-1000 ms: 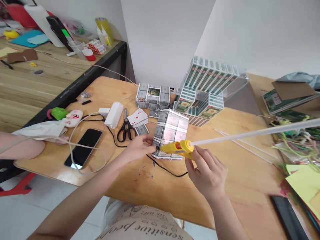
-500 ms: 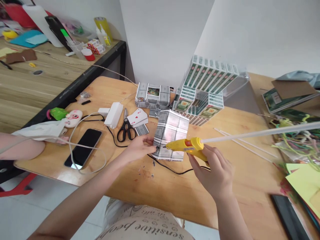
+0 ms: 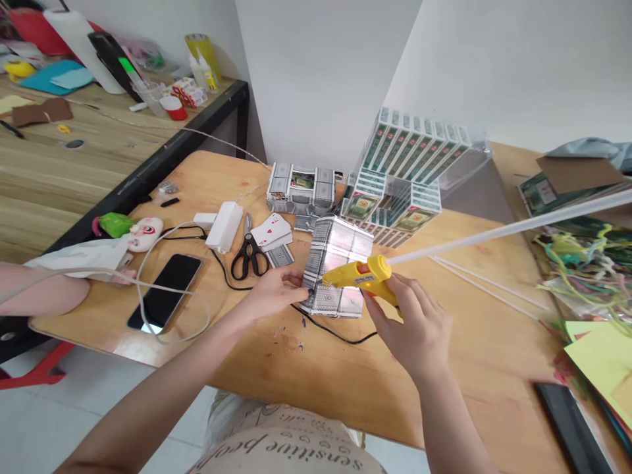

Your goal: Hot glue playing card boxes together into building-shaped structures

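Card-covered box (image 3: 340, 247) is mid-table, left hand (image 3: 276, 288) at its left edge with thumb and fingers close together (can't tell if they're pinching the tiny dark bit there), right hand (image 3: 415, 322) wrapped round a yellow glue gun (image 3: 358, 273), label too small to read. "Sensitive" is legible upside down on the shirt (image 3: 291, 444), but the green card boxes' (image 3: 415, 151) print is mush and the glue stick (image 3: 494, 227) gets cut off at frame right.
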### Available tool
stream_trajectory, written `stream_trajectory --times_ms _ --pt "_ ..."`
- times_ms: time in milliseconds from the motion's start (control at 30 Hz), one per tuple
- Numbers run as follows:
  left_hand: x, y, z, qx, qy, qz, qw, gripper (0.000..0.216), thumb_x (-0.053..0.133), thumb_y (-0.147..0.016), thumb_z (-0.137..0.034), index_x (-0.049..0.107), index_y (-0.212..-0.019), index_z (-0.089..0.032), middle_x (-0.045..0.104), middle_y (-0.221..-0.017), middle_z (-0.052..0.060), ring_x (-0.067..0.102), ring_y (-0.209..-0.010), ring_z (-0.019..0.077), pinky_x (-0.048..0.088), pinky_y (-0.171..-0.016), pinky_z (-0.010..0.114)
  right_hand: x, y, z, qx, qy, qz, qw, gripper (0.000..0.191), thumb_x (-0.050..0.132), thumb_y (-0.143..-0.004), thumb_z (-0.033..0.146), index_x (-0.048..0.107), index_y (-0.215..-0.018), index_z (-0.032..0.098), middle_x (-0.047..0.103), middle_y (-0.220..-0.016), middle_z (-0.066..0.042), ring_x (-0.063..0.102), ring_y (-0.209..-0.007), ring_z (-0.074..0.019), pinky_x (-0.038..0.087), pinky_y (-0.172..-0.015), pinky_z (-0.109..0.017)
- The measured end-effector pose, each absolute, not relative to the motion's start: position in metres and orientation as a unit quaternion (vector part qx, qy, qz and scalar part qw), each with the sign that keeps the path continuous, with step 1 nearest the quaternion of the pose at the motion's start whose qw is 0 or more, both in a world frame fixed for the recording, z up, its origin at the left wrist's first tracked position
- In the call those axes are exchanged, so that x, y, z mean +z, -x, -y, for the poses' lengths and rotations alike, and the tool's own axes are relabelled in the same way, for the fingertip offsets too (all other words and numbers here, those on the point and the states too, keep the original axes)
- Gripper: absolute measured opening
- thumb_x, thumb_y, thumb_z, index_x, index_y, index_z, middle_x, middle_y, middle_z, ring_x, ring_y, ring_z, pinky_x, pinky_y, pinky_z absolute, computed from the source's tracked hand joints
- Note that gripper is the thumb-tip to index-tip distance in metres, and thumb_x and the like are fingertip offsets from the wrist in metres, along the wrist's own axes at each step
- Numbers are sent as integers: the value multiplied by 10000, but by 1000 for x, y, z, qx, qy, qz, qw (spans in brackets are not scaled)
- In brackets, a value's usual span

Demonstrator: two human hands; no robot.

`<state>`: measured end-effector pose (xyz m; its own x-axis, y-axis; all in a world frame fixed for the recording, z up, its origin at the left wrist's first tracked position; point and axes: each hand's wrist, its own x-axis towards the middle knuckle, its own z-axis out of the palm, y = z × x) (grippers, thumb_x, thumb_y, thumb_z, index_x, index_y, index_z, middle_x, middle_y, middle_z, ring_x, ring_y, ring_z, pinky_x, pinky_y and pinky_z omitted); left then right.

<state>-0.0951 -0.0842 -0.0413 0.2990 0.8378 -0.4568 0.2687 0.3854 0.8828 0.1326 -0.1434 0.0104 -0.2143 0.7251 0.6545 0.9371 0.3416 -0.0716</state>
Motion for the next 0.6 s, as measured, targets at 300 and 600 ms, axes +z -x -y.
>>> stream_trajectory --times_ms 300,600 --pt "-41 94 85 220 -509 -548 626 334 661 -610 -188 640 -937 -118 681 -915 67 660 -813 201 521 -752 307 15 -130 139 -228 541 763 268 255 632 -813 331 533 -984 170 713 -850 -50 640 -651 -138 423 -520 -235" --pt "-46 95 84 225 -516 -541 625 332 670 -624 -201 641 -946 -123 670 -922 62 654 -822 199 517 -761 311 15 -130 138 -246 540 764 254 149 580 -807 180 556 -953 167 706 -840 -38 617 -645 -123 401 -514 -229"
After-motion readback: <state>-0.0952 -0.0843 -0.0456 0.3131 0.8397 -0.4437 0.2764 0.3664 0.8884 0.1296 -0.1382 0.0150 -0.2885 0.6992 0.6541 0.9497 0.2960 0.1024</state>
